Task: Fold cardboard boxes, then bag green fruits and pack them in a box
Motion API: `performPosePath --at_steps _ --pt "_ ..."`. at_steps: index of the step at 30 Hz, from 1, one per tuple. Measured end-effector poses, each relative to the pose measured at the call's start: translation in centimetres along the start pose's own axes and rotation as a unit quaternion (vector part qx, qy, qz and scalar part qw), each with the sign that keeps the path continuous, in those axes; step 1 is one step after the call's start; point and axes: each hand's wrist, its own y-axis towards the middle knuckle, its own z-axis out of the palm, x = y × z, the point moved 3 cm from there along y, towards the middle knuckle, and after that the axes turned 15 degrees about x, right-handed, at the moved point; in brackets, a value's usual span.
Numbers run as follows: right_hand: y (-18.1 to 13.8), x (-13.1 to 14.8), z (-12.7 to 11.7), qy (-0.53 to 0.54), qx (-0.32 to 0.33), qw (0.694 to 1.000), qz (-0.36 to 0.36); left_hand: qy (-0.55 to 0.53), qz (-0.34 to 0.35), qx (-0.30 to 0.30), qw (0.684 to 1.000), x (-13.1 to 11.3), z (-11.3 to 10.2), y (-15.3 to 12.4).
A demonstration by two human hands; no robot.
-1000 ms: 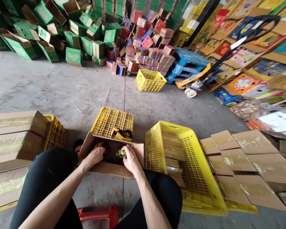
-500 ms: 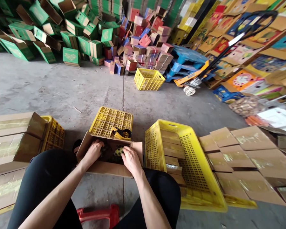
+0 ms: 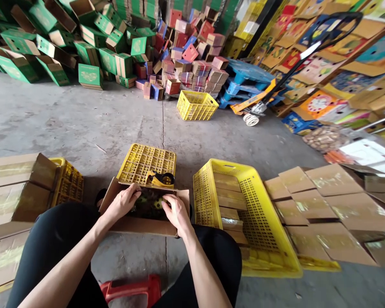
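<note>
An open brown cardboard box (image 3: pixel 141 225) sits on the floor between my knees, with dark contents and yellow-green round pieces (image 3: pixel 158 203) inside. My left hand (image 3: pixel 123 204) reaches in at the box's far left, fingers curled on something I cannot make out. My right hand (image 3: pixel 176 212) is in the right part of the box, fingers pinched on a yellow-green piece. Just beyond the box a yellow-and-black tape dispenser (image 3: pixel 162 178) rests on an overturned yellow crate (image 3: pixel 144 160).
A yellow basket (image 3: pixel 266 222) holding cardboard pieces stands right of the box, with taped flat cartons (image 3: pixel 324 201) beyond it. More cartons (image 3: pixel 9 188) and a yellow crate (image 3: pixel 69 182) lie left. A red stool (image 3: pixel 131 288) is under me. Piled green boxes (image 3: pixel 90 75), another crate (image 3: pixel 196 105) and a pallet jack (image 3: pixel 253 115) are far off.
Both hands have shifted a little toward the far side of the box; my left hand has come closer to the right one. The view has drifted slightly.
</note>
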Motion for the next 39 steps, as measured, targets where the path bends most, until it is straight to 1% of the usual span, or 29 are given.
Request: performPosePath --at_steps 2,3,6,8,9,11,13,16,19,22,25,28,32,36,39 --pt "0.2 -0.2 0.1 0.103 0.017 0.994 0.01 -0.062 0.004 -0.005 0.998 -1.4 -0.7 -0.1" --pt "0.2 -0.2 0.1 0.159 0.025 0.987 0.014 -0.09 0.003 -0.009 0.996 -2.0 -0.9 -0.1" --pt "0.4 -0.3 0.3 0.309 0.05 0.949 0.018 -0.159 -0.007 -0.019 0.987 -3.2 -1.1 0.0" --pt "0.5 -0.3 0.4 0.377 0.06 0.924 0.026 -0.208 -0.023 -0.029 0.977 -3.6 -1.0 0.0" --pt "0.5 -0.3 0.4 0.395 0.054 0.916 0.032 -0.24 -0.035 -0.027 0.97 -3.6 -1.0 0.0" --pt "0.5 -0.3 0.1 0.404 0.034 0.913 0.043 -0.313 -0.052 0.001 0.948 -3.8 -0.8 -0.1" --pt "0.4 -0.1 -0.2 0.393 0.027 0.918 0.048 -0.37 -0.053 0.049 0.926 -4.0 -0.6 -0.3" --pt "0.3 0.5 -0.6 0.387 0.046 0.919 0.051 -0.387 -0.036 0.121 0.913 -4.4 -0.2 -0.3" --pt "0.2 1.1 -1.1 0.389 0.044 0.918 0.058 -0.391 -0.024 0.155 0.907 -4.5 0.2 -0.1" --pt "0.1 1.5 -1.7 0.396 0.049 0.915 0.053 -0.406 -0.012 0.156 0.9 -4.3 0.5 0.2" --pt "0.1 1.8 -1.8 0.399 0.082 0.913 0.019 -0.419 -0.024 0.134 0.898 -3.9 0.5 0.2" --pt "0.0 1.4 -1.6 0.362 0.096 0.927 0.012 -0.433 -0.033 0.121 0.892 -3.6 0.7 0.1" --pt "0.0 0.5 -1.0 0.326 0.073 0.942 0.03 -0.449 -0.05 0.127 0.883 -3.4 1.5 -0.1" --pt "0.3 0.2 -0.5 0.336 0.061 0.939 0.032 -0.488 -0.084 0.123 0.86 -3.1 2.6 -0.2" --pt "0.4 0.2 -0.1 0.343 0.041 0.938 0.033 -0.497 -0.095 0.107 0.856 -2.9 3.1 -0.1"
